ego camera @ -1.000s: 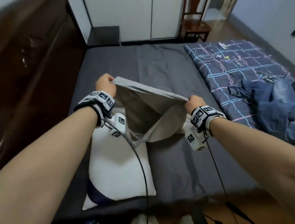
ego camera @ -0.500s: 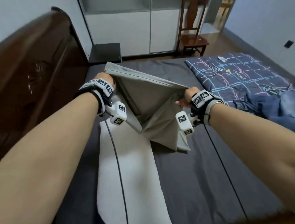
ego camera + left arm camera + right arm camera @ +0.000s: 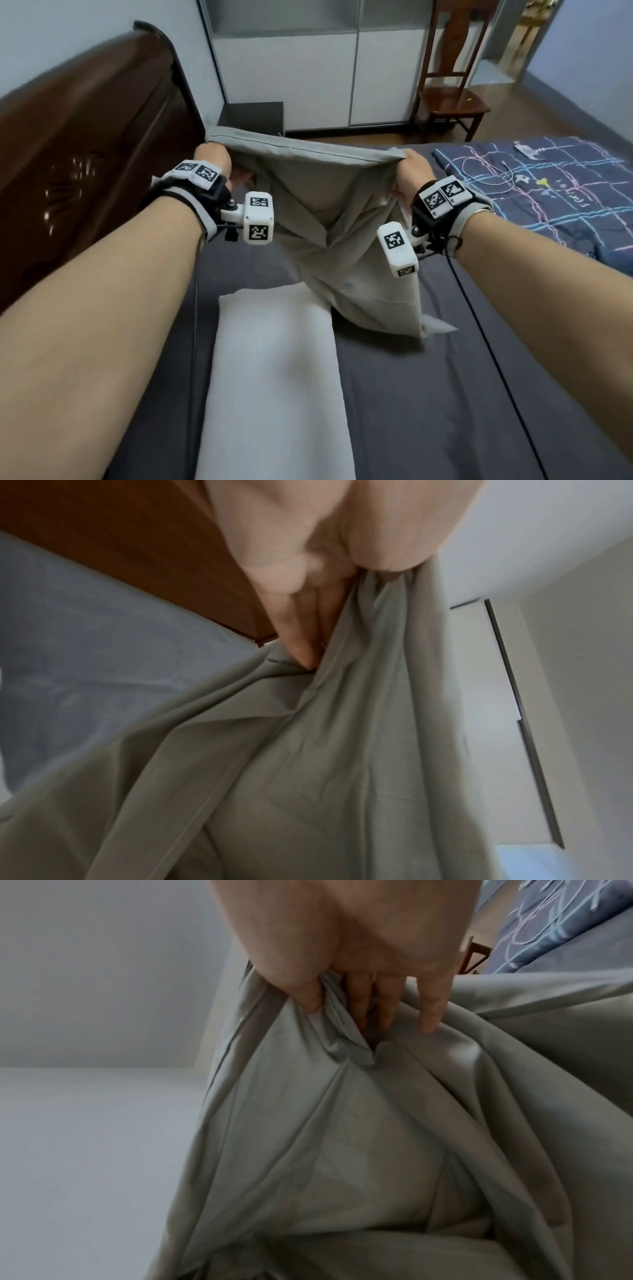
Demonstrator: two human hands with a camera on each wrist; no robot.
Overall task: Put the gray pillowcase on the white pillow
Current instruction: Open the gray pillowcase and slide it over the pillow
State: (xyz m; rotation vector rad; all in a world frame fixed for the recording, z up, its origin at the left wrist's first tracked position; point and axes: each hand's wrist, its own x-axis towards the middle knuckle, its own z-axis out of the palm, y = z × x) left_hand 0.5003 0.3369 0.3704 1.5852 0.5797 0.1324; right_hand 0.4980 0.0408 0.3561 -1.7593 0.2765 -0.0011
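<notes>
My left hand (image 3: 214,161) and right hand (image 3: 412,174) each grip one end of the hemmed edge of the gray pillowcase (image 3: 329,219), fingers (image 3: 387,1007) curled into bunched cloth; the left wrist view shows the same pinch on that side, with my left fingers (image 3: 301,631) folded into the fabric. Compared with a second ago, I have raised the case from a low sag over the bed to a taut span at arm height, so its body now hangs free below the hem, the lower corner trailing onto the dark bed sheet (image 3: 428,394). The white pillow (image 3: 274,377) lies lengthwise on the sheet beneath my left forearm, its far end just beside, and partly overlapped by, the hanging cloth; none of it is inside the case yet. Whether the edge I hold is the open mouth cannot be told for certain, though a shadowed hollow below the hem suggests it. In my judgement the lift has shaken the case straight, and the work remaining is to bring the opening to the pillow's end and draw it along. A patterned quilt (image 3: 548,185) lies at right.
</notes>
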